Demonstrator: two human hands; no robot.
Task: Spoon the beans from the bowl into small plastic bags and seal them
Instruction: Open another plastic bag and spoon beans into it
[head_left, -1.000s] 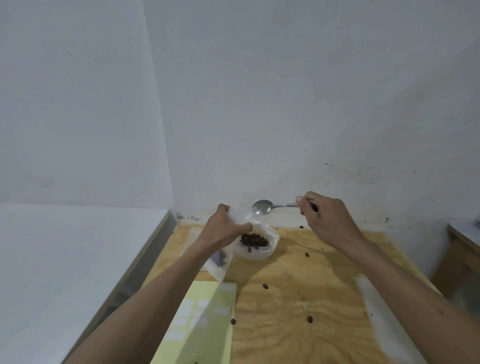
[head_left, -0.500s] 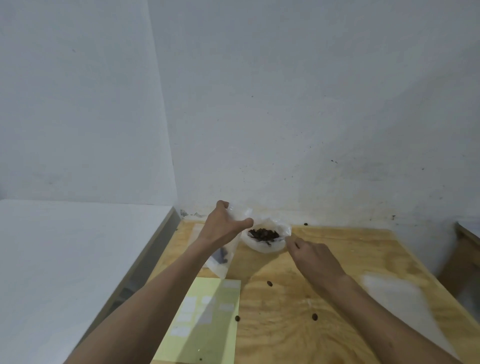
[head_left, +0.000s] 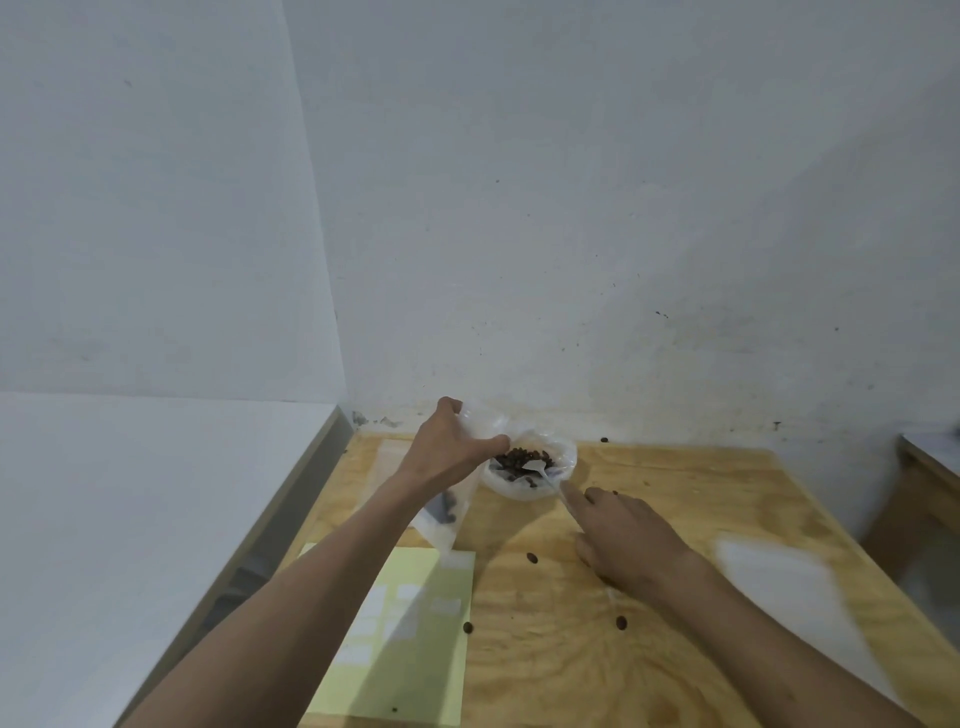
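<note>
Plywood table is set against a white wall. At its far edge stands a white bowl, in which dark beans are held. A spoon is dipped into them, its handle gripped by the right hand. Just left of the bowl, a clear plastic bag with a few beans in it is pinched at its mouth by the left hand. Loose beans are scattered nearer, beside a yellow-green sheet.

Looks like a plain makeshift workroom, with raw plywood table pushed against scuffed, stained white walls.
</note>
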